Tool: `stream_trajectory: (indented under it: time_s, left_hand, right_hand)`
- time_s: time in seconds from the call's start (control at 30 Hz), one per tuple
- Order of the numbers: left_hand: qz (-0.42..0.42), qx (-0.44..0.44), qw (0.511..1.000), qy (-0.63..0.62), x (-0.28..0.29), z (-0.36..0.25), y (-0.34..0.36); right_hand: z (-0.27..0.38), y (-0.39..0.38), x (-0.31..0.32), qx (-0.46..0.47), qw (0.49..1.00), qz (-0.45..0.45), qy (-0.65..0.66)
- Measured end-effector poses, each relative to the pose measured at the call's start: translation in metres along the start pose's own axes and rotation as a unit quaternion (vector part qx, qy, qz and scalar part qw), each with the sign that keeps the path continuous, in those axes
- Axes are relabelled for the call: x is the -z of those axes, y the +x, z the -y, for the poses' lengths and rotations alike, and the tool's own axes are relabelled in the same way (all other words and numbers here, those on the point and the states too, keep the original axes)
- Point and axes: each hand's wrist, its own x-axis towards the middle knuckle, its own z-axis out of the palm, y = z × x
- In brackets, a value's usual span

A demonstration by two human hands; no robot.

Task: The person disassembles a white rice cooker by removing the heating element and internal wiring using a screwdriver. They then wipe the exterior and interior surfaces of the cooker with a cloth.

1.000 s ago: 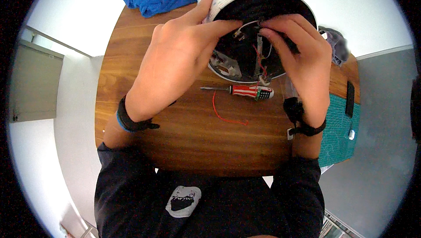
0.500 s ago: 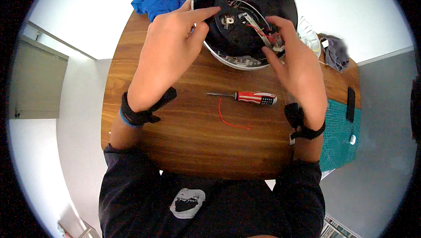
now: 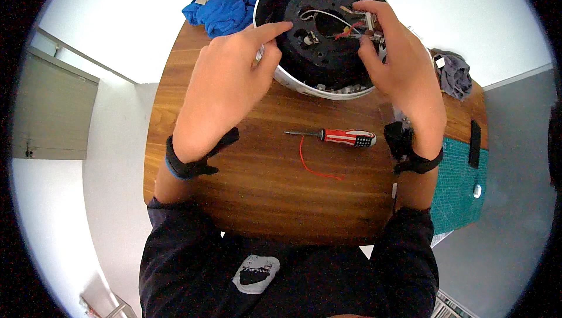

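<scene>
A brown wood-grained worktop with a rounded outline [image 3: 263, 189] stands against a plain matte white wall [image 3: 456, 7], whose surface is brightly lit. On the left, a flat grey-beige door-like panel [image 3: 58, 110] with a small dark fitting near its lower corner sits beyond a smooth pale-grey surface [image 3: 117, 160], perhaps floor. To the right spreads a broad, dull dark-grey surface with a pale upper edge [image 3: 521, 171], its nature unclear, the light there dimmer.
</scene>
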Motion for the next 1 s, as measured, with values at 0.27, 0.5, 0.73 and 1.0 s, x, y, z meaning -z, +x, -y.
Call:
stream_trajectory:
  time_s: [0.27,0.5,0.73,1.0]
  left_hand:
    - [-0.085,-0.139,0.983,0.090,-0.008,0.003,0.000]
    - [-0.041,-0.091,0.993,0.065,-0.002,0.005,0.004]
    - [-0.070,-0.113,0.988,0.083,-0.005,0.004,0.006]
    - [-0.079,-0.114,0.986,0.095,-0.013,0.004,0.009]
  right_hand:
    - [-0.007,0.028,0.004,0.100,0.994,0.042,0.004]
    - [-0.004,0.038,0.000,0.126,0.992,0.026,0.007]
    - [-0.003,0.040,-0.007,0.142,0.990,0.009,0.020]
    - [-0.006,0.026,-0.012,0.112,0.994,0.013,0.013]
